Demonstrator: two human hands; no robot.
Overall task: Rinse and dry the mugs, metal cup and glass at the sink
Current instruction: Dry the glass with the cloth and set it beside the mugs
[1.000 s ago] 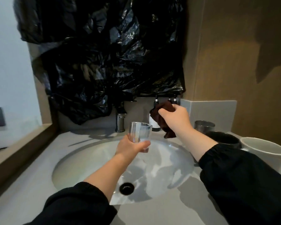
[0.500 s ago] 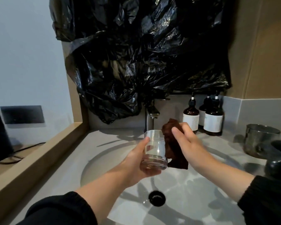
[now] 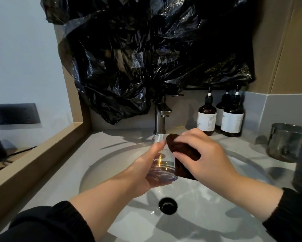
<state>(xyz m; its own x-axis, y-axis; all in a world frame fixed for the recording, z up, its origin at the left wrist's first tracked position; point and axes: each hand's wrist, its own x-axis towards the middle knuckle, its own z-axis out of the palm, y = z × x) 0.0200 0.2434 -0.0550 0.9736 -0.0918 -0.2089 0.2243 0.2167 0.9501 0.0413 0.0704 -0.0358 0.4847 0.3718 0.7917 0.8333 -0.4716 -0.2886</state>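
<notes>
While left fingers point(image 3: 156, 148) wrap the clear cylindrical glass point(image 3: 164, 162), right fingers point(image 3: 192, 137) pinch dark cloth point(image 3: 182, 151).

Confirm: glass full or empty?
Empty: the glass, gripped by the left hand, is see-through to its base, no water line; the right hand holds a cloth.

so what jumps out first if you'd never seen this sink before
The crumpled black plastic sheet hanging on the wall behind the tap fills the top of the view. Below it, over the sink, the left hand grips a clear glass while the right hand holds a dark brown cloth beside it. A shiny metal cup stands on the counter at the far right.
</notes>
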